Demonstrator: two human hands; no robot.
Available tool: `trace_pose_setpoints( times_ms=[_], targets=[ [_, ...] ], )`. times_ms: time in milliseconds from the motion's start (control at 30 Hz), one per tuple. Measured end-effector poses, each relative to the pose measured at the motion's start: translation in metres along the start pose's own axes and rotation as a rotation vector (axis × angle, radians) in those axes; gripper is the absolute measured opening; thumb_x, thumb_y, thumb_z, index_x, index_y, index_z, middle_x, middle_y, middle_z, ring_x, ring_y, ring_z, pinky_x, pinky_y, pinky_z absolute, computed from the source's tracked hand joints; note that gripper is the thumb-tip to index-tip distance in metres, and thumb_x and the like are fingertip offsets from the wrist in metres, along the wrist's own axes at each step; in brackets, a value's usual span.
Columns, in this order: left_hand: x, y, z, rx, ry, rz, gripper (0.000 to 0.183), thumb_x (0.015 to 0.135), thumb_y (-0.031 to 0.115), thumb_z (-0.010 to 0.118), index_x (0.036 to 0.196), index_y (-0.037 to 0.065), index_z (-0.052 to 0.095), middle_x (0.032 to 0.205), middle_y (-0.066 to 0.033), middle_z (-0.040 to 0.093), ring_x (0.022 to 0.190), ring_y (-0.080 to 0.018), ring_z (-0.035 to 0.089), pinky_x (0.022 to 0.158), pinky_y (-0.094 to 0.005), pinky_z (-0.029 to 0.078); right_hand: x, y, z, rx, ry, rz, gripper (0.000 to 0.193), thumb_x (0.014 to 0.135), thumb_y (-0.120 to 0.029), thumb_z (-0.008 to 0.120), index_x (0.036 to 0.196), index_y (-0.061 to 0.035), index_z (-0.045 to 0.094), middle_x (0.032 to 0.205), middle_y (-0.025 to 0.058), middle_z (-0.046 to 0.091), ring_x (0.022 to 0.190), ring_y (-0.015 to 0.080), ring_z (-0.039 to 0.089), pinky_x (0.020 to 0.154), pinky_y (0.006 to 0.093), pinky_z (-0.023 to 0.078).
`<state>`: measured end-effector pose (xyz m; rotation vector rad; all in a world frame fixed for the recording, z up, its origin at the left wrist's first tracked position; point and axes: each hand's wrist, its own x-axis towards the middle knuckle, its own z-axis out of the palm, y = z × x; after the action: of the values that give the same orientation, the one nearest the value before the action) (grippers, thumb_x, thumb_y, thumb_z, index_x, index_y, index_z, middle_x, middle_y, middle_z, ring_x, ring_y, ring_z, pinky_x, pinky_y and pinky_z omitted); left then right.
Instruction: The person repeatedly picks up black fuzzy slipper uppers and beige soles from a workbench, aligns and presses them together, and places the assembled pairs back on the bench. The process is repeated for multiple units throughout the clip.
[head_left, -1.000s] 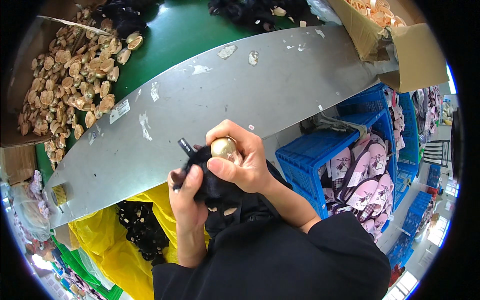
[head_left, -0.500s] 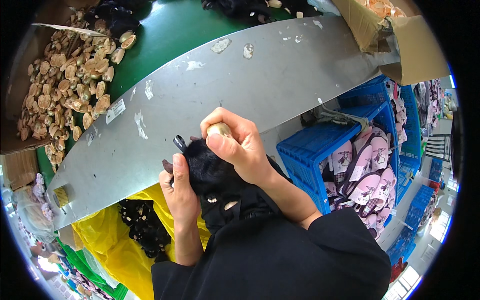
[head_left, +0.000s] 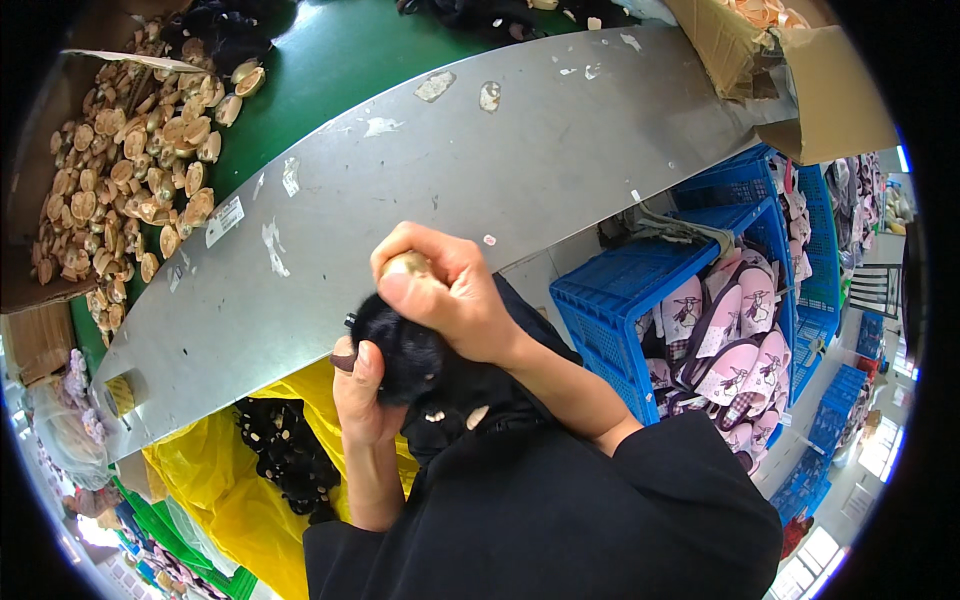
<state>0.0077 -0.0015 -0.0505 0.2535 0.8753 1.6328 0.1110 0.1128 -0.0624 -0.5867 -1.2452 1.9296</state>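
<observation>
My right hand [head_left: 455,300] is closed around a shiny gold rounded piece [head_left: 408,264], which presses against the top of a black furry plush piece [head_left: 398,350]. My left hand [head_left: 365,400] grips the plush from its left side, thumb up, beside a small brown ear-like tab [head_left: 343,354]. A short black ribbon loop [head_left: 350,320] sticks out near the plush's upper left. The underside of the plush and most of the gold piece are hidden by my fingers. Two pale bits [head_left: 478,417] lie on the black cloth in my lap.
A metal table edge [head_left: 350,210] curves before me, with a green surface [head_left: 330,60] behind. Many gold half-shells [head_left: 130,190] fill a carton at left. A yellow bag [head_left: 215,480] holds black pieces. Blue crates [head_left: 610,300] of pink slippers [head_left: 730,375] stand right; another carton [head_left: 840,90] is far right.
My right hand has moved left and slightly down with the gold piece. The plush has turned and dropped lower, so its ribbon loop shows less. A pale bit on the metal is uncovered.
</observation>
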Motion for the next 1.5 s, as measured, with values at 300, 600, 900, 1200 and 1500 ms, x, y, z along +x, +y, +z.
trace_pose_setpoints(
  times_ms=[300, 600, 900, 1200, 1500],
  targets=[
    [-0.007, -0.008, -0.021, -0.022, -0.082, -0.024, 0.078, 0.076, 0.031, 0.090, 0.132, -0.007, 0.051, 0.096, -0.0133, 0.070, 0.079, -0.0201, 0.071, 0.075, -0.0279, 0.059, 0.003, 0.002, 0.011, -0.054, -0.029, -0.061, 0.021, 0.091, -0.026, 0.071, 0.094, -0.0064, 0.063, 0.078, -0.0061, 0.050, 0.071, 0.0025, 0.042, 0.063, 0.0216, 0.035],
    [0.005, 0.009, -0.018, 0.369, -0.154, 0.014, 0.063, 0.065, 0.024, 0.095, 0.113, -0.005, 0.066, 0.102, -0.0103, 0.071, 0.090, -0.0167, 0.068, 0.081, -0.0284, 0.055, 0.014, 0.025, 0.005, -0.010, 0.094, -0.041, 0.019, 0.091, -0.024, 0.069, 0.092, -0.0058, 0.062, 0.076, -0.0065, 0.048, 0.070, 0.0023, 0.041, 0.062, 0.0219, 0.034],
    [0.002, -0.007, -0.005, 0.086, 0.280, 0.055, 0.036, 0.092, 0.013, 0.072, 0.124, 0.001, 0.061, 0.110, -0.0060, 0.068, 0.099, -0.0151, 0.065, 0.091, -0.0296, 0.051, 0.005, 0.029, 0.009, -0.055, 0.147, -0.215, 0.036, 0.104, -0.036, 0.057, 0.096, -0.0023, 0.065, 0.073, -0.0057, 0.051, 0.064, 0.0019, 0.044, 0.057, 0.0191, 0.035],
    [0.011, 0.003, 0.012, 0.090, 0.234, 0.088, 0.017, 0.098, 0.012, 0.068, 0.111, 0.001, 0.069, 0.102, -0.0045, 0.071, 0.092, -0.0123, 0.067, 0.082, -0.0268, 0.053, 0.001, 0.024, -0.005, -0.333, 0.107, -0.435, 0.040, 0.103, -0.036, 0.060, 0.096, 0.0018, 0.070, 0.079, 0.0071, 0.069, 0.063, 0.0070, 0.062, 0.057, 0.0209, 0.047],
    [0.015, -0.006, 0.017, 0.220, 0.227, 0.158, 0.013, 0.098, 0.007, 0.067, 0.108, -0.001, 0.071, 0.100, -0.0023, 0.070, 0.089, -0.0089, 0.062, 0.083, -0.0241, 0.049, 0.000, 0.022, -0.025, -0.469, 0.176, -0.504, 0.049, 0.092, -0.047, 0.073, 0.095, 0.0013, 0.068, 0.073, 0.0043, 0.067, 0.061, 0.0063, 0.061, 0.054, 0.0194, 0.045]
  ],
)
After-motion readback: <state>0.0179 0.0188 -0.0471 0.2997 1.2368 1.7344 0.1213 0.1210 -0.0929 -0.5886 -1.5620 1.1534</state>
